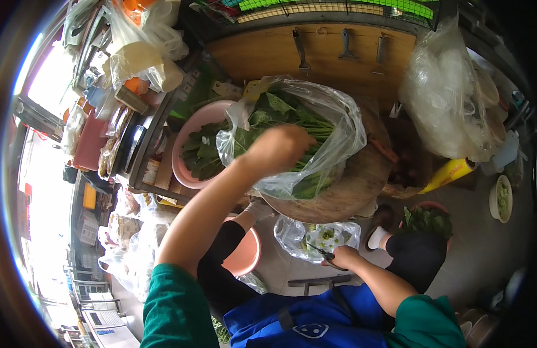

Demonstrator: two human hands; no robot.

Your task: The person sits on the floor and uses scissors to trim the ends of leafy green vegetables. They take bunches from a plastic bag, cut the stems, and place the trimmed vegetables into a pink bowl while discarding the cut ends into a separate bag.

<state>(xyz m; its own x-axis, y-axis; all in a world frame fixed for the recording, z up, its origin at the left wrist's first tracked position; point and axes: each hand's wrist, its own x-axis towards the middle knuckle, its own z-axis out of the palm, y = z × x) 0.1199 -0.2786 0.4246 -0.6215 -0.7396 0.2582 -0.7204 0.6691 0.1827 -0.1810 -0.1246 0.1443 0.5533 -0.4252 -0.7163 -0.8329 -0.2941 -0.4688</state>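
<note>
My left hand (pixel 282 147) is over a clear plastic bag (pixel 338 98) of leafy green vegetables (pixel 275 108); it is blurred, and whether its fingers grip a stem cannot be told. The bag lies open on a round wooden chopping board (pixel 338 202). Lower down, my right hand (pixel 347 257) holds a pair of scissors (pixel 321 251) with dark blades pointing up and to the left. Their blades are over a clear plastic bag (pixel 290 238) with green trimmings, which lies low between my feet. To the left of the board stands a pink basin (pixel 180 163) with more leafy greens (pixel 203 150).
Below the board stands an orange-pink basin (pixel 252 254). Greens fill another basin (pixel 445 208) by my right knee. An orange-handled tool (pixel 381 148) lies at the board's right edge. Peelers (pixel 346 45) hang on the wooden panel (pixel 259 54). A large plastic bag (pixel 442 100) hangs at right.
</note>
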